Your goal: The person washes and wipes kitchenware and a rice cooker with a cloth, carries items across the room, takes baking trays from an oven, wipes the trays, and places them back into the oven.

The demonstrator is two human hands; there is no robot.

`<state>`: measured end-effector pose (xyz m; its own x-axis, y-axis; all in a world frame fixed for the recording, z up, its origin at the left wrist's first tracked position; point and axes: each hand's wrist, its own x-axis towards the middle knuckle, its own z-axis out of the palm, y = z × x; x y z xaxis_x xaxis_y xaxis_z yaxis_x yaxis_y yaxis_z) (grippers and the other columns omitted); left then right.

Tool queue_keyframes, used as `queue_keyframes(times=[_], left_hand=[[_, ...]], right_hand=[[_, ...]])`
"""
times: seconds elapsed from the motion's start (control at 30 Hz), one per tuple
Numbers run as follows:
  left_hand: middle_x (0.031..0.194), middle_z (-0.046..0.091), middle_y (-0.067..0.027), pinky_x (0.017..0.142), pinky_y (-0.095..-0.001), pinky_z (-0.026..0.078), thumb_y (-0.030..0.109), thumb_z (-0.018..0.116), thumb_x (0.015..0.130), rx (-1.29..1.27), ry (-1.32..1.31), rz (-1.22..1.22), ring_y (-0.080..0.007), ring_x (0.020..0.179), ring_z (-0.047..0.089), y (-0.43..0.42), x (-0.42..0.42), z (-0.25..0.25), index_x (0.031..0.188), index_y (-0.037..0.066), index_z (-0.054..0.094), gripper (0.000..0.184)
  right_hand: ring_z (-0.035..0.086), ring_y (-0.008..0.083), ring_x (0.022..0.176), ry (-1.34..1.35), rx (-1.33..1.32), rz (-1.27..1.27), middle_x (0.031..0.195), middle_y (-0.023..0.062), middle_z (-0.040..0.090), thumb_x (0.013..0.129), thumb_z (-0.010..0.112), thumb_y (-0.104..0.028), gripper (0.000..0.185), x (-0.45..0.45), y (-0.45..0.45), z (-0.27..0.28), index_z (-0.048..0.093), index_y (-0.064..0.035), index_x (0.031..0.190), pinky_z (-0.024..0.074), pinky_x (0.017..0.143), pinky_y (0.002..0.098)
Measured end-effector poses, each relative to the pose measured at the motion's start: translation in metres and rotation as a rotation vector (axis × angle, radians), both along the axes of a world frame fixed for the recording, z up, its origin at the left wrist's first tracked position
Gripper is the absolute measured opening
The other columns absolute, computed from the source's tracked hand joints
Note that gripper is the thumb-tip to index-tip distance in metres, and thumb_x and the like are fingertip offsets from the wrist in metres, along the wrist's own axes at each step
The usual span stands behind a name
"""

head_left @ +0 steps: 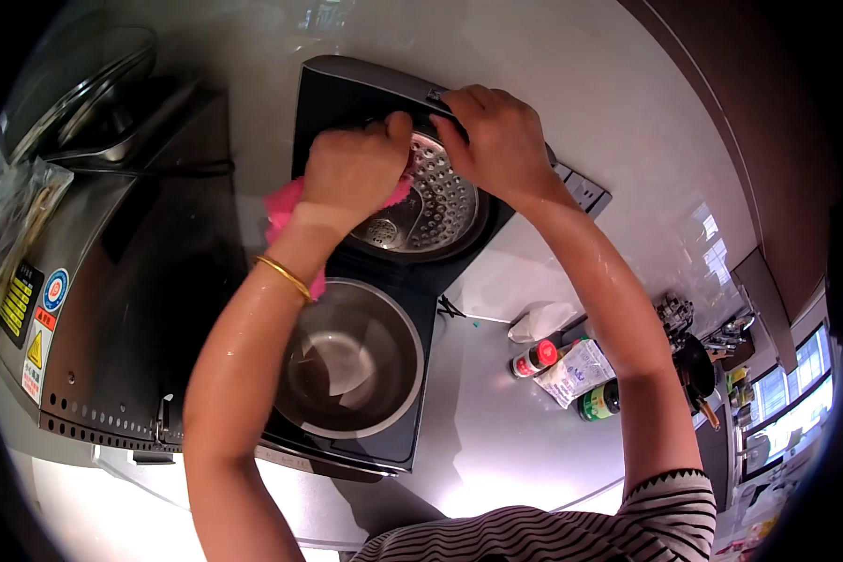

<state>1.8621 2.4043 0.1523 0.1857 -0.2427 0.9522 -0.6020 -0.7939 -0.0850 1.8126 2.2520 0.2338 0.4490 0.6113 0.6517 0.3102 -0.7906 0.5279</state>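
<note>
A round metal plate with raised dimples [440, 201] sits in the rear part of a black appliance [332, 98]. My left hand [361, 169] is closed on a pink cloth [286, 204] at the plate's left side, and the cloth hangs down past the wrist. My right hand [496, 140] rests at the appliance's raised back edge, fingers bent over it near the plate's upper rim; whether it grips anything is hidden. In front of the plate stands a steel bowl [398, 361] with a little water in it, partly behind my left forearm.
A large dark metal appliance [131, 309] with stickers stands at left, lids [89, 94] and a plastic bag [19, 215] on top. On the counter at right are a red-capped jar [534, 359], a white packet [574, 372] and a green-labelled bottle [599, 401]. A socket strip [583, 190] is on the wall.
</note>
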Motion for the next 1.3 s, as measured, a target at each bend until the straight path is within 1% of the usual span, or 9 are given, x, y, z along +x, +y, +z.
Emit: queue_keyframes(times=[0.17,0.43,0.5,0.6,0.73,0.77,0.83,0.93,1.3], left_hand=[[0.055,0.056,-0.0036,0.043,-0.033,0.046,0.018,0.053,0.075,0.162,-0.019,-0.004,-0.0218,0.049,0.06,0.01,0.003,0.001,0.074,0.011,0.049,0.008],[0.059,0.059,-0.0128,0.049,-0.0404,0.045,0.021,0.061,0.076,-0.447,0.647,-0.311,-0.034,0.055,0.057,0.03,-0.024,-0.065,0.082,0.011,0.064,0.012],[0.054,0.057,-0.0095,0.048,-0.034,0.042,0.016,0.063,0.076,-0.535,0.712,-0.327,-0.0239,0.047,0.055,0.033,-0.024,-0.089,0.074,0.006,0.064,0.01],[0.059,0.052,0.0034,0.048,-0.0209,0.034,0.011,0.059,0.084,-0.984,0.986,-0.644,-0.0021,0.056,0.044,0.045,-0.017,-0.118,0.074,-0.002,0.062,0.017],[0.066,0.056,-0.0006,0.054,-0.0197,0.041,0.01,0.051,0.087,-1.242,1.273,-0.719,-0.0061,0.058,0.05,0.071,-0.035,-0.114,0.08,0.0,0.061,0.016],[0.066,0.056,-0.001,0.054,-0.0201,0.042,0.01,0.049,0.087,-1.261,1.24,-0.712,-0.0066,0.058,0.051,0.075,-0.036,-0.116,0.082,0.0,0.061,0.016],[0.068,0.057,-0.0019,0.055,-0.0201,0.043,0.01,0.049,0.086,-1.274,1.296,-0.694,-0.0072,0.059,0.052,0.084,-0.042,-0.118,0.082,-0.001,0.061,0.017],[0.067,0.057,-0.0017,0.056,-0.0204,0.042,0.01,0.051,0.085,-1.24,1.279,-0.66,-0.0073,0.06,0.051,0.087,-0.041,-0.133,0.079,-0.002,0.062,0.017],[0.064,0.059,-0.007,0.058,-0.0247,0.044,0.012,0.055,0.079,-0.807,1.166,-0.467,-0.0117,0.06,0.055,0.084,-0.041,-0.149,0.075,-0.003,0.062,0.018]], right_hand=[[0.058,0.0272,0.066,0.013,0.081,0.018,0.072,0.0093,0.055,0.072,0.063,-0.02,0.016,-0.004,0.003,0.001,0.061,-0.0057,0.079,0.0486,0.059,0.0371],[0.061,0.0247,0.077,0.273,0.205,0.076,0.094,0.007,0.061,0.065,0.075,-0.03,0.045,-0.017,-0.016,0.013,0.062,-0.0132,0.105,0.0485,0.067,0.033],[0.061,0.0237,0.08,0.151,0.029,-0.348,0.094,0.0051,0.062,0.064,0.075,-0.036,0.058,-0.026,-0.011,0.006,0.056,-0.0159,0.116,0.046,0.078,0.0352],[0.054,0.0242,0.1,-0.021,-0.012,-0.372,0.115,0.0034,0.053,0.063,0.075,-0.04,0.068,-0.027,-0.007,-0.018,0.05,-0.0194,0.123,0.0357,0.092,0.0474],[0.031,0.0377,0.123,-0.088,-0.146,-0.403,0.138,0.0161,0.031,0.059,0.076,-0.041,0.079,-0.035,0.012,-0.034,0.044,-0.02,0.129,0.0254,0.091,0.0649],[0.027,0.0387,0.125,-0.067,-0.166,-0.305,0.142,0.0166,0.024,0.057,0.077,-0.041,0.086,-0.035,0.014,-0.042,0.041,-0.0218,0.132,0.0231,0.088,0.0692],[0.038,0.0413,0.119,-0.165,-0.306,-0.294,0.133,0.023,0.037,0.068,0.071,-0.044,0.075,-0.03,0.011,-0.063,0.041,-0.0158,0.131,0.0319,0.088,0.061],[0.017,0.0219,0.136,0.091,-0.488,-0.065,0.143,0.001,0.029,0.076,0.058,-0.027,0.044,-0.005,-0.007,-0.108,0.054,-0.0192,0.12,0.021,0.103,0.0498],[0.015,0.0215,0.136,0.294,-0.53,-0.133,0.146,-0.0043,0.021,0.071,0.069,-0.036,0.062,0.005,0.004,-0.119,0.045,-0.0292,0.128,0.0198,0.102,0.0552]])
